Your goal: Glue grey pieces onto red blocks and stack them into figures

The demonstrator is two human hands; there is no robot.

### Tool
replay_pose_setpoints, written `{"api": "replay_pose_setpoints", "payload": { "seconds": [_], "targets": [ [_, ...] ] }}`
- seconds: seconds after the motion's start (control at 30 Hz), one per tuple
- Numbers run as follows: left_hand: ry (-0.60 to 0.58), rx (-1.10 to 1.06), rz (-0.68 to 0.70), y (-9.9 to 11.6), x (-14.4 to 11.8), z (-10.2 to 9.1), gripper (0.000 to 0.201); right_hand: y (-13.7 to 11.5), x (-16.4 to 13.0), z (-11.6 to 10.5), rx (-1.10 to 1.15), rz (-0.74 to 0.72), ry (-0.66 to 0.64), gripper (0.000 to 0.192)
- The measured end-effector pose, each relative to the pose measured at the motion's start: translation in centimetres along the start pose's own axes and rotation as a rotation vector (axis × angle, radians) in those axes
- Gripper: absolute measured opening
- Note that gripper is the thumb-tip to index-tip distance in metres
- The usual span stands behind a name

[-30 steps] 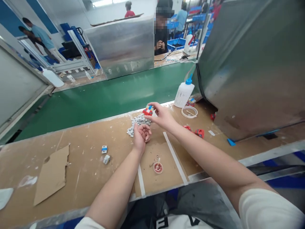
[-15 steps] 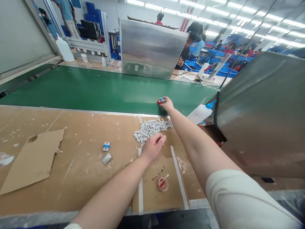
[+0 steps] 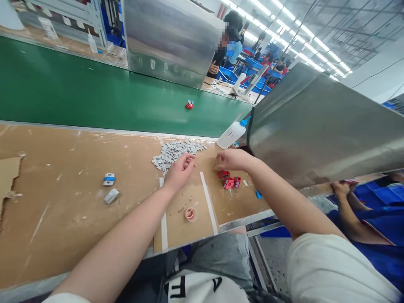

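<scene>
Both hands worked over the bench in the head view. Curled half shut, the left hand point(image 3: 181, 170) hung at the near edge of a loose heap of small flat grey tiles point(image 3: 172, 155), which spread from its ten to one o'clock; whether its fingertips pinched a tile could not be told. With fingers loosely bent, the right hand point(image 3: 233, 160) seemed to hold nothing, and a cluster of red plastic pieces with grey parts point(image 3: 232, 182) lay just beyond it at six o'clock. Heap and cluster were probably set there so each hand had its own supply close by. A small clear round cup of pinkish-red liquid point(image 3: 190, 214) sat at the left hand's five o'clock, between two white tape strips point(image 3: 208, 202), perhaps to keep it central. A white plastic bottle with a blue nozzle point(image 3: 232, 134) stood at the right hand's twelve o'clock, likely parked out of the way. At its eleven, a red, white and blue block toy point(image 3: 189, 104) rested alone on the green belt point(image 3: 139, 105)

Half a second earlier the right hand had gripped that toy over the belt; now it was back above the bench, while the left had stayed by the heap
</scene>
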State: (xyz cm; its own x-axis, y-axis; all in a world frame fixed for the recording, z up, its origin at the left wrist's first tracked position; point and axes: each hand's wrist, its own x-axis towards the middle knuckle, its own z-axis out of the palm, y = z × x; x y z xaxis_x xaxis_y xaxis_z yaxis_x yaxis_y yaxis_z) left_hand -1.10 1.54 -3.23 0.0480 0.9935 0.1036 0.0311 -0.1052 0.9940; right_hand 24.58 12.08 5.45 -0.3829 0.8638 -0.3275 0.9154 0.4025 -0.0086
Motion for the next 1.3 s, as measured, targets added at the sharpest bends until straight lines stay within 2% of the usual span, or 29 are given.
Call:
{"api": "replay_pose_setpoints", "payload": {
  "seconds": [0.1,0.17,0.23,0.33,0.43,0.5,0.53,0.63,0.67,0.7,0.8,0.87,1.0,1.1,1.3],
  "targets": [
    [-0.021,0.048,0.020,0.1,0.0,-0.2,0.026,-0.2,-3.9,1.3,-0.145,0.053,-0.111,0.032],
    [-0.031,0.077,0.020,0.3,-0.1,-0.4,0.025,-0.9,-4.6,1.5,-0.120,0.059,-0.105,0.023],
    [-0.066,0.104,0.005,0.5,-0.2,-0.4,0.027,-1.8,-4.3,1.4,-0.083,0.041,-0.072,0.023],
    [-0.186,0.175,0.032,0.6,-0.3,-0.3,0.045,-4.0,-3.3,1.6,0.131,-0.003,0.058,0.033],
    [-0.263,0.253,0.136,0.4,-0.3,-0.2,0.062,-6.4,-2.3,2.9,0.634,-0.056,0.176,0.039],
    [-0.220,0.282,0.162,0.2,-0.1,-0.2,0.056,-7.8,-2.1,4.0,0.908,-0.097,0.206,0.045],
    [-0.183,0.280,0.145,0.1,0.0,-0.2,0.052,-8.3,-2.2,4.6,0.986,-0.101,0.262,0.049],
    [-0.092,0.209,0.055,0.0,0.2,-0.3,0.047,-9.1,-3.3,5.9,0.993,-0.117,0.523,0.054],
    [-0.069,0.191,0.036,0.0,0.3,-0.4,0.045,-9.3,-3.9,6.2,0.938,-0.187,0.536,0.054],
    [-0.048,0.187,0.030,0.0,0.3,-0.4,0.043,-9.3,-4.5,6.5,0.872,-0.298,0.487,0.055],
    [-0.014,0.234,0.057,0.0,0.3,-0.2,0.041,-9.6,-6.1,7.2,0.724,-0.659,0.207,0.055],
    [-0.018,0.282,0.074,0.1,0.2,-0.1,0.043,-9.9,-6.6,7.6,0.696,-0.782,0.126,0.053],
    [-0.042,0.336,0.080,0.0,0.1,0.0,0.049,-10.7,-6.8,8.3,0.660,-0.892,0.050,0.047],
    [-0.031,0.336,0.107,-0.1,0.2,0.0,0.049,-11.1,-6.7,8.6,0.650,-0.934,0.044,0.046],
    [-0.057,0.346,0.134,0.3,0.0,-0.1,0.049,-11.2,-6.7,8.8,0.783,-1.026,0.025,0.048]
  ]
}}
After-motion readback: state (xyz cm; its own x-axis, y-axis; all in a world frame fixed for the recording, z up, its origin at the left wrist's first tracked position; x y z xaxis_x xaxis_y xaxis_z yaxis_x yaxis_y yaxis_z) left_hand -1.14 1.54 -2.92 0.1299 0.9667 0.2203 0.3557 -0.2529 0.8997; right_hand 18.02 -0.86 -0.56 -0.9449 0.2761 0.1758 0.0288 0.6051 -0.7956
